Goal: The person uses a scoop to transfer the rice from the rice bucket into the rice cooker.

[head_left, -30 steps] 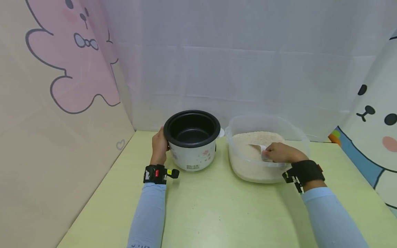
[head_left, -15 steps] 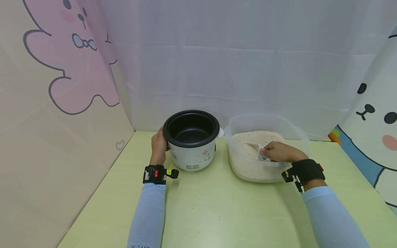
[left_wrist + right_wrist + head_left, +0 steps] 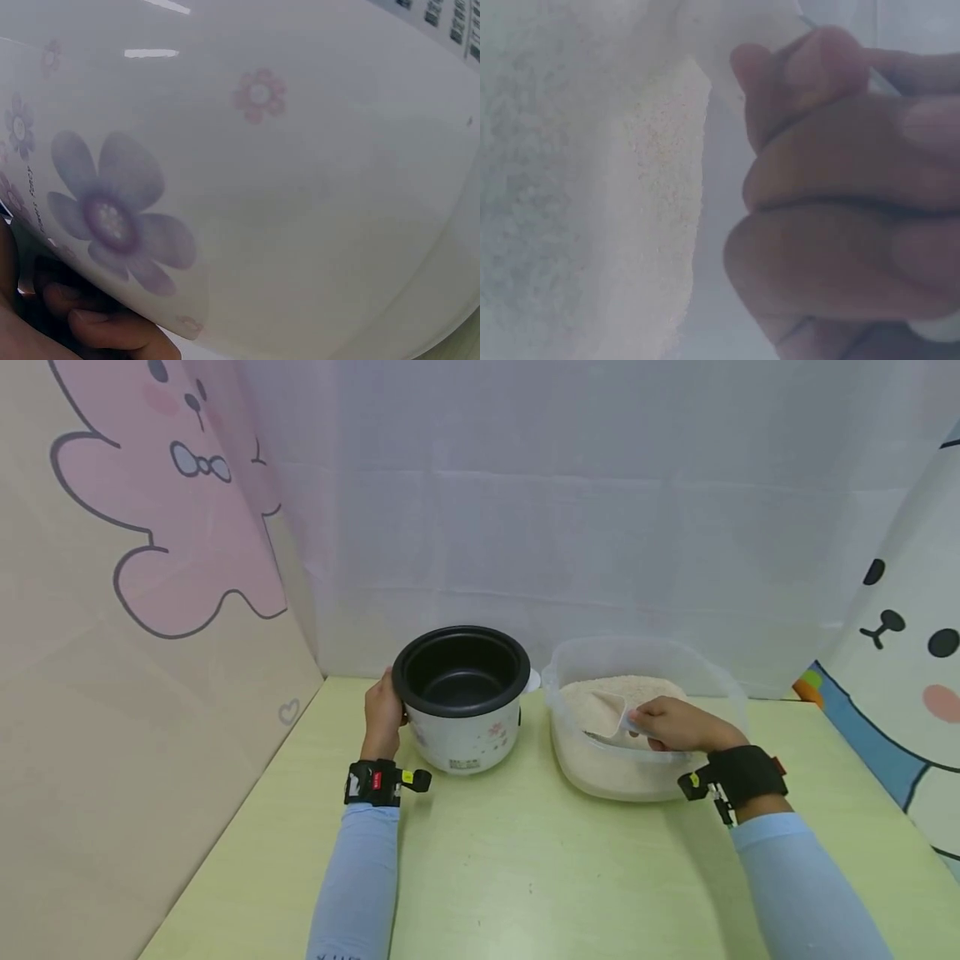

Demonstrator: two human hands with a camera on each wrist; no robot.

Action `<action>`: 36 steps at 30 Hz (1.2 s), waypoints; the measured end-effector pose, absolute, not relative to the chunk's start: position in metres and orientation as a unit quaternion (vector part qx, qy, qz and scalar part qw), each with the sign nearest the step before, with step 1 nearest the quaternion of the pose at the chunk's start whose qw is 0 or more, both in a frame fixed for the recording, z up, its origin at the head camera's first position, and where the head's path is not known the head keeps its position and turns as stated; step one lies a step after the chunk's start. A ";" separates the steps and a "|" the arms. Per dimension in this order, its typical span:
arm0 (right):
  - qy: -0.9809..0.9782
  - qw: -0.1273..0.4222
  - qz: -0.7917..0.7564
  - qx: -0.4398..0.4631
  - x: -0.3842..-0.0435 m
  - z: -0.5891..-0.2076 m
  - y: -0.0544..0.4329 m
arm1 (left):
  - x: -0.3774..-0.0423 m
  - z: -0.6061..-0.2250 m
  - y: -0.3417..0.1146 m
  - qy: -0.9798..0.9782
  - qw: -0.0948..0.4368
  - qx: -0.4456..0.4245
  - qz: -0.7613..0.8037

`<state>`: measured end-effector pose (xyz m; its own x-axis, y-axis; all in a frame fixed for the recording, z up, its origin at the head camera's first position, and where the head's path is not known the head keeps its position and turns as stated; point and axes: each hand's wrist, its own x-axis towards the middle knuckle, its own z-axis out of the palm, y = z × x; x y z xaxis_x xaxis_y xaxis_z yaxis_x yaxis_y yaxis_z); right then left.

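Lifted slightly and shifted leftward since the earlier frame, the scoop (image 3: pixel 617 720) sits over the rice (image 3: pixel 637 687), while the left hand (image 3: pixel 383 717) has held its place. Nearest, a broad stretch of bench (image 3: pixel 510 877) lies between the person's two pale blue sleeves (image 3: pixel 795 885). Farther on, the left hand grips the white rice cooker (image 3: pixel 465 745) at its left side, fingers curled round a dark part there. The right hand (image 3: pixel 686 725) is closed round the scoop's handle, reaching over the near rim of the clear container (image 3: pixel 637 647); the scoop head is inside those walls, facing left. A narrow gap parts the container's left edge from the cooker, whose dark inner pot (image 3: pixel 461 681) stands open at the top, its wide rim overhanging the body. Both vessels stand near the bench's far edge, where a pale curtain (image 3: pixel 480 510) hangs.
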<state>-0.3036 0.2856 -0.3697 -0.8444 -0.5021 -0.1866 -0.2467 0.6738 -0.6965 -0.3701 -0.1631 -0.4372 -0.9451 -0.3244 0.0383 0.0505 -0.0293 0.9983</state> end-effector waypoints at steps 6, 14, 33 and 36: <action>0.893 0.176 -0.358 -0.206 -0.304 -0.367 0.286 | -0.370 -0.437 -0.165 -0.682 0.127 0.103 -0.713; 0.876 0.175 -0.404 -0.196 -0.304 -0.366 0.289 | -0.370 -0.439 -0.164 -0.677 0.136 0.097 -0.716; 0.863 0.144 -0.455 -0.169 -0.302 -0.358 0.294 | -0.370 -0.438 -0.161 -0.689 0.131 0.104 -0.705; 0.864 0.128 -0.461 -0.159 -0.301 -0.353 0.291 | -0.370 -0.438 -0.162 -0.690 0.130 0.102 -0.705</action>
